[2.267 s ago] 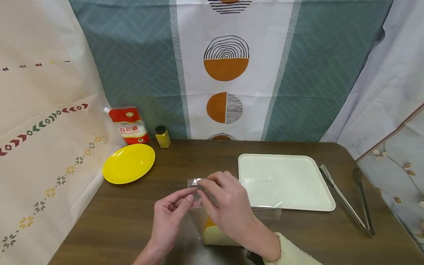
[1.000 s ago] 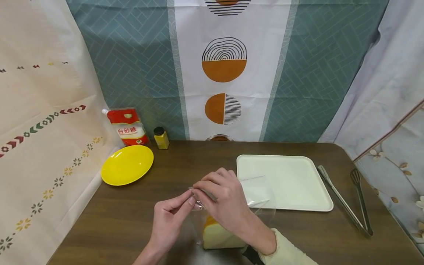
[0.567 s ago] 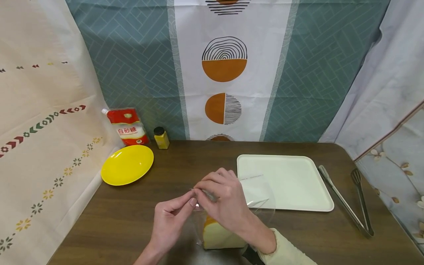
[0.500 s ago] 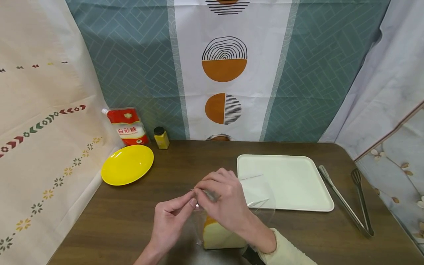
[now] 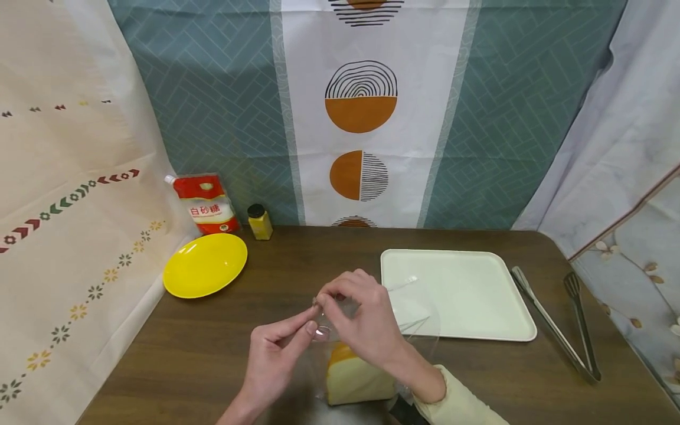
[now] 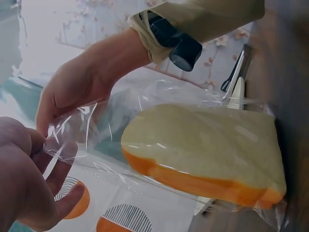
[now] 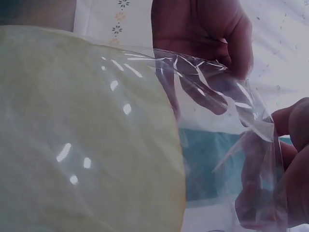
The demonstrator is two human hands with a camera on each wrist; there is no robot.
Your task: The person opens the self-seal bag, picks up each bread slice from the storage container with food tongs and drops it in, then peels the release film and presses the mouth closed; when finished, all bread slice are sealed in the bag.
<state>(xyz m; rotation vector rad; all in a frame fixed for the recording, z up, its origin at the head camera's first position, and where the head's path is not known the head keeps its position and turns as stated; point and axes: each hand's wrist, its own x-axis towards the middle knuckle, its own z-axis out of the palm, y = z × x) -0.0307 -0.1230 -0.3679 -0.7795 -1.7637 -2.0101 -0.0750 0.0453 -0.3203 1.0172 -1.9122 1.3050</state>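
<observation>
A loaf of bread (image 5: pixel 358 378), pale with an orange-brown crust, stands on the table inside a clear plastic bag (image 7: pixel 265 128). My left hand (image 5: pixel 273 357) pinches the bag's top edge between thumb and forefinger. Close beside it, my right hand (image 5: pixel 369 321) pinches the same edge with thumb and fingertips. In the left wrist view the bag's mouth is drawn up between both hands, beyond the loaf (image 6: pixel 203 145). The far corner of the bag spreads over the tray's near-left part in the head view. My right forearm covers part of the loaf there.
The white tray (image 5: pixel 473 295) lies right of the hands, with metal tongs (image 5: pixel 558 330) beside it. At the back left are a yellow plate (image 5: pixel 205 265), a red-and-white sugar pouch (image 5: pixel 209 203) and a small black-capped yellow jar (image 5: pixel 260 222). Curtains stand behind and at both sides.
The strip of bag edge that stuck up by the fingertips has gone from sight. My right hand has tilted, baring more of the loaf and a gap between thumb and fingers. Both hands keep hold.
</observation>
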